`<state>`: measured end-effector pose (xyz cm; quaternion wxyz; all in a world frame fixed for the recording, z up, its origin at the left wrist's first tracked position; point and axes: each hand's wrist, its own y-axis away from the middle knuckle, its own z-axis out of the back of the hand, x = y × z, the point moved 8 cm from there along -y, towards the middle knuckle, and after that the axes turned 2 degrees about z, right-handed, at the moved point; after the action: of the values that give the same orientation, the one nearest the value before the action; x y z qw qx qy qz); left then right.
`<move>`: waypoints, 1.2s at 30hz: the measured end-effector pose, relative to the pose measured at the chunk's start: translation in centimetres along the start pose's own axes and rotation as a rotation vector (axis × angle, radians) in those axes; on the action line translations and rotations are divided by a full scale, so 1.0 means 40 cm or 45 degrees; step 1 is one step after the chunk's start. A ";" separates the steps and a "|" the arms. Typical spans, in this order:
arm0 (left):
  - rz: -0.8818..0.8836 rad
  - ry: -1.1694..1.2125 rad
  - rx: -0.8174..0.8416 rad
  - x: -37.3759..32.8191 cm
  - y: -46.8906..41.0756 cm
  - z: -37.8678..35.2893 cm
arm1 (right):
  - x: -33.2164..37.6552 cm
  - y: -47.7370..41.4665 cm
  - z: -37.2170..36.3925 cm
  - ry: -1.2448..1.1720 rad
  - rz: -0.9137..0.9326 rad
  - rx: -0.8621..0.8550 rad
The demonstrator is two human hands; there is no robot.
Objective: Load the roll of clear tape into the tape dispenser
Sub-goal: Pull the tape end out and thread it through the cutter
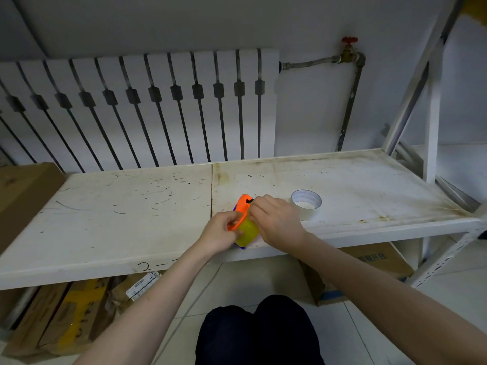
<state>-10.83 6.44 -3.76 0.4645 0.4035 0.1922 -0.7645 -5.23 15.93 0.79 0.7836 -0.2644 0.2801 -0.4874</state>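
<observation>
Orange plastic, with a yellow drum and a blue edge below: the tape dispenser (243,222), sole item in hand, head view.

Head view, item by item.

Tape dispenser: held near the front edge of the white shelf board (131,206), its blue lower corner at or just above the board; contact cannot be confirmed. It is tilted, orange frame leaning away from the person, probably to turn its open side toward the working fingers.

Left hand (220,233): closed around the orange hoop at the near side, thumb and fingers pinching the rim. Judged role: steadying the body.

Right hand (276,221): curled over the far side of the dispenser, fingertips gathered at the black part near the orange top. Grasping or only pressing cannot be told; the fingers hide the contact.

Roll of clear tape (306,204): lying flat on the shelf board, hollow core up, just beside the right hand, touched by neither. Placement reads as staging, within easy reach. Not yet loaded.

Under the shelf: cardboard boxes (66,312). Behind: white radiator (158,106) and a pipe with red valve (349,40).
</observation>
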 end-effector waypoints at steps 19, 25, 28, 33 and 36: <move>0.035 0.300 -0.171 0.015 -0.004 0.059 | -0.048 -0.001 -0.031 -0.790 -0.563 0.392; -0.001 0.268 -0.094 0.009 0.001 0.049 | -0.071 0.007 -0.054 -0.943 -0.775 0.402; -0.005 -0.240 -0.186 -0.004 0.014 0.045 | -0.092 0.014 -0.055 -0.938 -0.908 0.287; -0.255 -0.660 -0.410 -0.078 0.048 0.031 | -0.108 0.031 -0.051 -1.005 -1.010 0.179; -0.235 -0.736 -0.452 -0.080 0.051 0.033 | -0.111 0.032 -0.039 -0.955 -0.978 0.144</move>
<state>-8.87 6.30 -0.26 0.4915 0.0643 0.2184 -0.8406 -7.17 20.24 -0.38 0.6082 -0.4612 -0.1626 -0.6252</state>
